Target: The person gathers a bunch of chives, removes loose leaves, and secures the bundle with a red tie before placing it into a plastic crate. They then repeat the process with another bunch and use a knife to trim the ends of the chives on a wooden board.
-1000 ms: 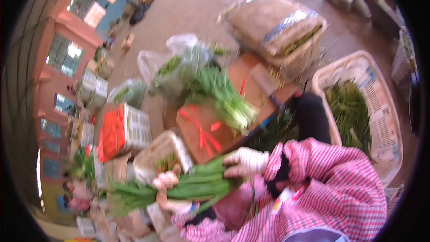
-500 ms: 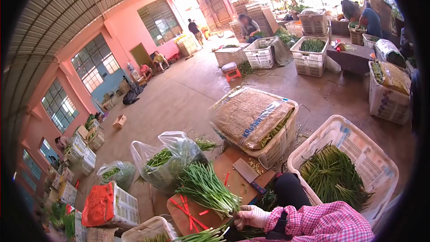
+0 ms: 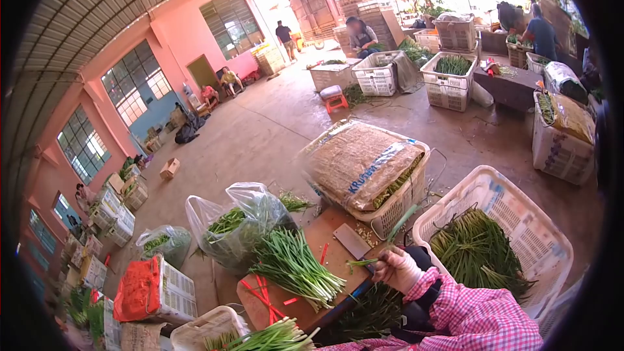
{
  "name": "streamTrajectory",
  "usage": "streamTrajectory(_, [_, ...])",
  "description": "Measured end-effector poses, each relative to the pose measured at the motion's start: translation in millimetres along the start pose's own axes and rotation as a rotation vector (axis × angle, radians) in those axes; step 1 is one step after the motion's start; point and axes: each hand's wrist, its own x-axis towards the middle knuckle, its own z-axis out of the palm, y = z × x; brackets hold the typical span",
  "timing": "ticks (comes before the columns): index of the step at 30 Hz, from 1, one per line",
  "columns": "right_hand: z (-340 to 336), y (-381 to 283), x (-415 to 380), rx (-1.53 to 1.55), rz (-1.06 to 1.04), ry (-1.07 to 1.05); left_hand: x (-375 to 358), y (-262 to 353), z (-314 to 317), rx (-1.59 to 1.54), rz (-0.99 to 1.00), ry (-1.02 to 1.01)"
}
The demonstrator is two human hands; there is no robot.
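Only one hand [image 3: 398,269] shows, low and right of the frame's centre, gloved in white. Its fingers are curled closed in a loose fist, knuckles toward the upper left. The forearm, in a pink checked sleeve [image 3: 481,315], runs down to the lower right edge.

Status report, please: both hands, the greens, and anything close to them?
Right hand grips thin green stalks above wooden board. Left hand not in view. Cleaver and loose green bunch lie on board, beside hand.
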Motion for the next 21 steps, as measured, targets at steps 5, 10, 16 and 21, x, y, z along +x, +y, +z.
streamTrajectory(5, [9.9,-17.4,-19.0,-0.589,0.234,-0.01,1.2,-4.6,0.1,0.006,0.021,0.029])
streamTrajectory(10, [-20.3,10.9,-26.3,-1.826,0.422,-0.986,4.6,-5.8,-2.0,0.009,0.032,0.035])
streamTrajectory(16, [58.5,32.7,-19.8,-1.792,-0.154,-0.507,2.6,-10.3,-2.2,0.022,0.036,0.046])
streamTrajectory(21, [71.8,91.4,19.6,-1.764,-0.636,-0.688,1.0,-24.5,1.3,0.049,0.041,0.07])
